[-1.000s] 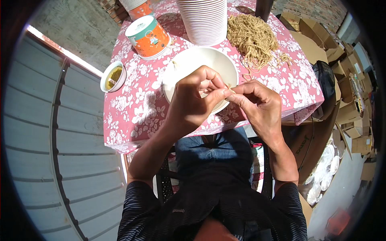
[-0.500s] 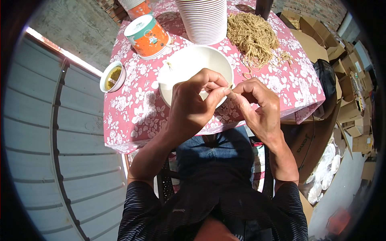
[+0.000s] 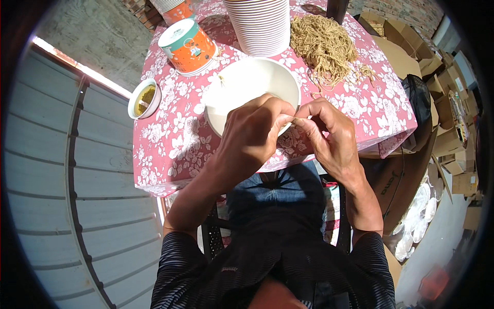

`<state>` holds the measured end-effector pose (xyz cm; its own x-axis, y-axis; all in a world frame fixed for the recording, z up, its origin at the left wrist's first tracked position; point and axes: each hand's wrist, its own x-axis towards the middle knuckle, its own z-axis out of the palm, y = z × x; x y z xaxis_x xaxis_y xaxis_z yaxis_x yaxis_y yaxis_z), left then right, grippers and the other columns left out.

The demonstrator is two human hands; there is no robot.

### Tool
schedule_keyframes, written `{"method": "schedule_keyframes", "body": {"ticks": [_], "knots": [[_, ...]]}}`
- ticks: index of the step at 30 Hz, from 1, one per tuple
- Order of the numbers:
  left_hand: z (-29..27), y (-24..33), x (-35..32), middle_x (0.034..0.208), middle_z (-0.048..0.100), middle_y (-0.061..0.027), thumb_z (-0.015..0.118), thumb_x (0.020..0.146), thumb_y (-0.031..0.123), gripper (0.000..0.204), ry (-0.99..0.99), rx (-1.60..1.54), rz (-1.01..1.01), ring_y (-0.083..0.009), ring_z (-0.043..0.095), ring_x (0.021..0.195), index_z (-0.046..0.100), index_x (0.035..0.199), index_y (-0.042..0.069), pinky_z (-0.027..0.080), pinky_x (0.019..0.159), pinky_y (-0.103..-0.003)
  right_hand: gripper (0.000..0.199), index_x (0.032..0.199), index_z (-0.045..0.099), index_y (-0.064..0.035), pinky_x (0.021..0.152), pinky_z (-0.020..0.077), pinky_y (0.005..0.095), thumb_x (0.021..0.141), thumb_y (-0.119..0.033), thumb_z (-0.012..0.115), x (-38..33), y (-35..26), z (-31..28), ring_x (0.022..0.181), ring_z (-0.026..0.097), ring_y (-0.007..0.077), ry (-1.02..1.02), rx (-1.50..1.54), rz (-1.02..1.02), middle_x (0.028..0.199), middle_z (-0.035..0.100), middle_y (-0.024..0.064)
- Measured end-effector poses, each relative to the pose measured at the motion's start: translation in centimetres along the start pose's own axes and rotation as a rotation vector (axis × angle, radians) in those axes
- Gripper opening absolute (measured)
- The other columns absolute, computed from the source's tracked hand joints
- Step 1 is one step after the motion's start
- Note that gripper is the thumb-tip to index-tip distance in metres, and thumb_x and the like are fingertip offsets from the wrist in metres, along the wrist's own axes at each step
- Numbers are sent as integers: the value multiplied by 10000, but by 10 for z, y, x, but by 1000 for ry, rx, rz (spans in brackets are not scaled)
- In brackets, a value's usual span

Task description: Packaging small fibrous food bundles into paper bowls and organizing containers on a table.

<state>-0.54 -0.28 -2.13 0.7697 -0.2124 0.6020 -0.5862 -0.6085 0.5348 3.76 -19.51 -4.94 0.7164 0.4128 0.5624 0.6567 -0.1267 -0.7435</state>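
Note:
Over the near right rim of a white paper bucket [image 3: 252,77] my two hands meet at the fingertips. My left hand [image 3: 252,129] is closed, thumb pressed to forefinger, and my right hand [image 3: 333,141] pinches the same way against it. A small bit of tan cord [image 3: 295,119] shows between the fingertips; most of it is hidden by the fingers. At the far left of the bucket's rim, a short tuft of tan cord [image 3: 221,80] sticks out. Beyond the bucket to the right lies a loose heap of tan cord [image 3: 324,49].
An upturned orange and teal paper bucket [image 3: 191,50] and a tall stack of white buckets [image 3: 260,26] stand at the back of the flowered tablecloth [image 3: 177,139]. A small bowl with yellowish liquid [image 3: 145,99] sits at the left edge. Cardboard boxes [image 3: 453,134] crowd the right.
My left hand has rolled over slightly, its fingers closing together above the bucket's rim. The bucket has shifted a little to the right. Both hands keep their pinch.

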Motion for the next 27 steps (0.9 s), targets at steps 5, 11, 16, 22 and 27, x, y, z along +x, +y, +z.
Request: {"method": "schedule_keyframes", "body": {"ticks": [5,11,16,22,27], "knots": [[-5,-9,0,880,684,-163,669,953,42,65,-53,-111,-150,-307,686,782,636,984,-5,521,686,-371,101,978,645,22,637,518,340,915,19,724,2,-6,-2,731,671,236,-34,-32,36,860,676,126],[-24,-24,6,841,659,-57,662,985,93,124,-395,-543,-545,-94,598,775,668,1027,-23,493,690,-297,121,980,652,23,638,520,330,893,38,736,1,-5,1,749,682,231,13,39,11,864,682,124],[-19,-29,3,914,636,11,636,1010,158,171,-413,-530,-417,-45,561,820,659,1065,-2,451,720,-214,138,953,672,23,663,527,317,849,69,750,3,-5,2,787,687,214,69,-14,-82,873,685,109],[-26,-18,8,881,644,14,659,986,189,205,-423,-629,-654,-40,566,790,665,1070,2,449,689,-215,132,925,709,30,666,530,312,818,86,762,1,-2,2,784,682,206,109,-99,-189,867,682,103],[-24,-13,9,872,652,12,659,991,185,203,-385,-617,-672,-37,576,773,670,1073,0,464,681,-214,156,953,753,31,660,532,302,806,57,798,-2,-2,4,760,673,194,95,-41,-118,862,692,99]]}}
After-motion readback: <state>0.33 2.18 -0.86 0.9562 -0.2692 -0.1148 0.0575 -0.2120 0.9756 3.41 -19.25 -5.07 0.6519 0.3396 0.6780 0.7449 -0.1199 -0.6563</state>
